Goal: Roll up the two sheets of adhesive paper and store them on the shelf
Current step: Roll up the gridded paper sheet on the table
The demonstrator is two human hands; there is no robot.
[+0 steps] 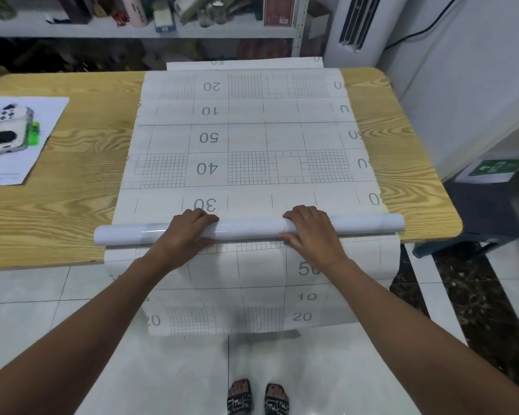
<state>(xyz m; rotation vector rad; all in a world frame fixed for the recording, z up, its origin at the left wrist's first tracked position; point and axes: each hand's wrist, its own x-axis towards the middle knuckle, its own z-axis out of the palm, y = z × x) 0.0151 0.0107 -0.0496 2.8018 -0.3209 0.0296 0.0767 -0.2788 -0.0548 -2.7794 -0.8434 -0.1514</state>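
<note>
Gripped the roll (pixel 249 227) with both hands: left hand (pixel 189 227) left of its middle, right hand (pixel 309 227) right of it. Curled fingers over the far side and tucked thumbs along the near side. Left a bare stretch of roll between the hands and a longer stretch outside each one.

Set crosswise just inside the near edge of the table (pixel 57 190), white and glossy, with both ends jutting slightly past the paper's width. Showed a gridded sheet (pixel 237 145) flat on the wood beyond the roll, numbers upside down, reaching to the far edge. Showed a narrow strip (pixel 243 65) of paper poking out past that far edge. Showed a drape (pixel 252 295) of gridded paper below the roll, hanging off the near edge toward the floor (pixel 42 295). Could not tell which piece wound into the roll.

Had bare wood on both sides of the sheet, wider on the left. Had a printed page (pixel 21 139) near the left edge, well apart from the paper. Had a cluttered shelf (pixel 132 31) behind the table and a dark stool (pixel 486 217) off the right corner. Showed two sandalled feet (pixel 258 396) on the tiles below.
</note>
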